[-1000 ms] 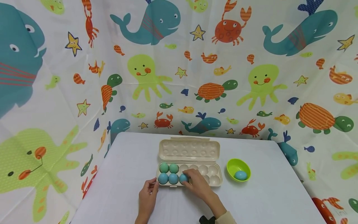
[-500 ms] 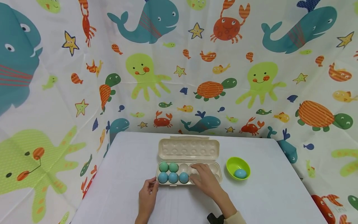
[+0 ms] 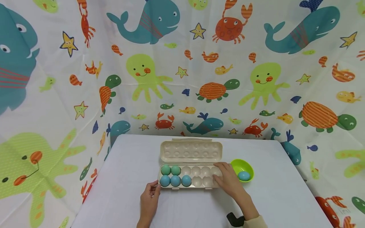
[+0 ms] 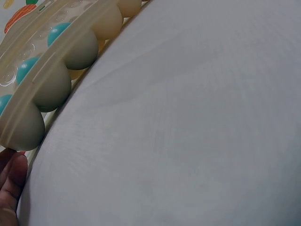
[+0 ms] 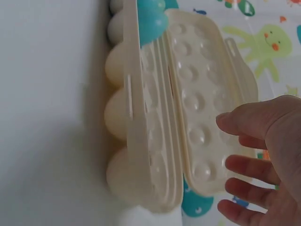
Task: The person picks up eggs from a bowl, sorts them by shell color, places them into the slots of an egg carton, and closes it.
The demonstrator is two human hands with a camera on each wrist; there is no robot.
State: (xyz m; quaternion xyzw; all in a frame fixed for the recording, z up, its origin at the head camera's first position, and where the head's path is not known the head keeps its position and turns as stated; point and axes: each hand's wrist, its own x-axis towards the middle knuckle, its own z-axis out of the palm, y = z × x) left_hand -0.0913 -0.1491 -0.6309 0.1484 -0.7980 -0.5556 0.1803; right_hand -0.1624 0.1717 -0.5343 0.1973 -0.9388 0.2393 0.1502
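An egg carton point(image 3: 196, 181) lies on the table with its lid point(image 3: 191, 151) folded back. At its left end sit two green eggs point(image 3: 166, 170) behind a front row of three blue eggs point(image 3: 175, 181). My left hand point(image 3: 149, 200) pinches the carton's front left corner between thumb and fingers. Over the carton's right end is my right hand point(image 3: 230, 181), holding nothing; in the right wrist view its fingers point(image 5: 251, 168) are spread apart. Close by its knuckles stands a lime-green bowl point(image 3: 239, 164) with one blue egg point(image 3: 243, 176) inside.
A white cloth covers the table point(image 3: 128, 161). Behind and at both sides hangs a curtain point(image 3: 174, 72) printed with sea animals. A black strap-like piece point(image 3: 235, 219) sits by the right wrist.
My right hand has let go of the third blue egg in the front row and moved right, across the vacant cups toward the bowl. The left hand stays at the carton's corner.
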